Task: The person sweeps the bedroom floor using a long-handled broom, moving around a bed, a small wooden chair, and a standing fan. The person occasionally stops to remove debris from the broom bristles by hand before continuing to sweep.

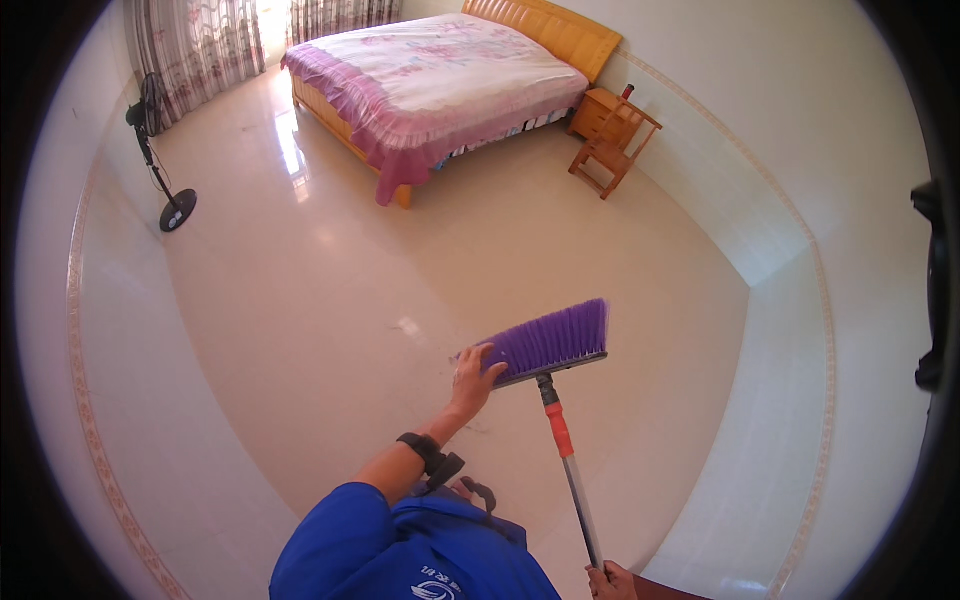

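A broom is raised in front of me with its purple bristles (551,337) pointing up and away from my body. My left hand (475,375) is at the left end of the bristles, thumb and fingers spread against them. Below the head, the metal broom handle (579,491) with its red collar (558,431) slants down to the lower right. There my right hand (611,581) is wrapped around the handle, near the bottom rim of the view. A black strap (427,450) circles my left forearm.
Ahead stands a wooden bed (450,67) with a pink floral cover. A small wooden chair (611,150) and a nightstand (596,109) are by its right side. At the left wall is a black standing fan (178,210). Faint dark strands lie on the tiled floor (315,322). Tiled walls bound both sides.
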Available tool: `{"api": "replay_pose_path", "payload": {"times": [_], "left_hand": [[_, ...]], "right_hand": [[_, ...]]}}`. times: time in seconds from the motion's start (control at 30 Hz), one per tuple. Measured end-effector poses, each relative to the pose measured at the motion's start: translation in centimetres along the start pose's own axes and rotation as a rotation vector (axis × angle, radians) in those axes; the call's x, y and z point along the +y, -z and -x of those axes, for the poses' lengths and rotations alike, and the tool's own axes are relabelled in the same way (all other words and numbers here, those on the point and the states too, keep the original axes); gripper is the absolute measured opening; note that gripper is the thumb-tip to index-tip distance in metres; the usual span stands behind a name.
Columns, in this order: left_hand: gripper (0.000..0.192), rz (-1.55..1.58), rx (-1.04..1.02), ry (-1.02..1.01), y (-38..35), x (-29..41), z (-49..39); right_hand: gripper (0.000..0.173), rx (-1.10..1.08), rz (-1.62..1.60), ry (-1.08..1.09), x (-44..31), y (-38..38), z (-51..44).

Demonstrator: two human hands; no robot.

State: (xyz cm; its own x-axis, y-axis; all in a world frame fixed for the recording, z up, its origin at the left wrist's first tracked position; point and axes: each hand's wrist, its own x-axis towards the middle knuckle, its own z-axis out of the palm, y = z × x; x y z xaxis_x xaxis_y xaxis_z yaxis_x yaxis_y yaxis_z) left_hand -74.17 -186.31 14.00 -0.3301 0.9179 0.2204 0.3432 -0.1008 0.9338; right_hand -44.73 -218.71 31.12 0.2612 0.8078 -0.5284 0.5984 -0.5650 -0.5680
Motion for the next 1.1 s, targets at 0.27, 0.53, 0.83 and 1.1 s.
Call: {"api": "replay_pose_path", "payload": {"times": [0.27, 0.53, 0.83, 1.1], "left_hand": [[0.021, 0.048, -0.051, 0.071, -2.6, -1.1, -1.4], [0.024, -0.053, -0.267, -0.007, -2.4, -2.3, -1.7], [0.022, -0.039, 0.126, 0.277, 0.0, -6.3, -6.5], [0.039, -0.144, -0.205, -0.397, -0.3, -2.6, -2.5]], "right_hand": [[0.028, 0.012, 0.122, 0.027, -1.3, 0.7, 0.9], [0.03, 0.078, 0.024, 0.095, 0.9, -0.7, 0.5], [0.03, 0.092, 0.083, 0.103, 0.9, -2.5, 1.0], [0.026, 0.045, -0.028, -0.055, 1.0, -3.6, 1.1]]}}
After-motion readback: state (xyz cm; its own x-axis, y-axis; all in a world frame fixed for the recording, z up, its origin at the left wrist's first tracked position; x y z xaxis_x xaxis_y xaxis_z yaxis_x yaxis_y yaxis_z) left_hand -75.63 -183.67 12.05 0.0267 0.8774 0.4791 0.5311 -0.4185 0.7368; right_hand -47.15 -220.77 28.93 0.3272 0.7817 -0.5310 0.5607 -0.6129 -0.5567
